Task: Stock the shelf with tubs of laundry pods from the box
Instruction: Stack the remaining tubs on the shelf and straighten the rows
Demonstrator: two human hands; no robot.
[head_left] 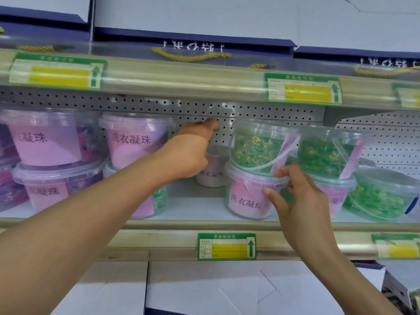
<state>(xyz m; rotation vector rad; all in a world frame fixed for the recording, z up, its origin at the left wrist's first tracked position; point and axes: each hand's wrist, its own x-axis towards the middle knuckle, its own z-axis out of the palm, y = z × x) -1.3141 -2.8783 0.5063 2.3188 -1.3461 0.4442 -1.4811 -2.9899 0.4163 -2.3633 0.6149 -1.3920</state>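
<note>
Tubs of laundry pods stand on the shelf (200, 210) in stacks of two: clear round plastic pots with snap lids, thin clear handles and pink labels printed with dark characters. Left of the gap, the pink stack (136, 142) shows mostly pink label; right of the gap, the green-pod tub (256, 144) sits on the lower tub (247, 196), whose label faces forward. Deep in the gap, a small tub (212, 171) stands alone against the pegboard back wall (250, 112).

The left hand (193, 151) reaches into the gap, its fingers bent down behind the small tub's rim; whether they hold it I cannot tell, since the palm hides them. The right hand (295, 196) grips the lower tub, thumb on its label and fingers curled over the lid edge.

Bare shelf floor lies in front of the small tub, out to the front rail with its green price tag (227, 246). The upper shelf edge (181, 76) hangs close above the top tubs. Further tubs (384, 196) crowd the space right of the gap.
</note>
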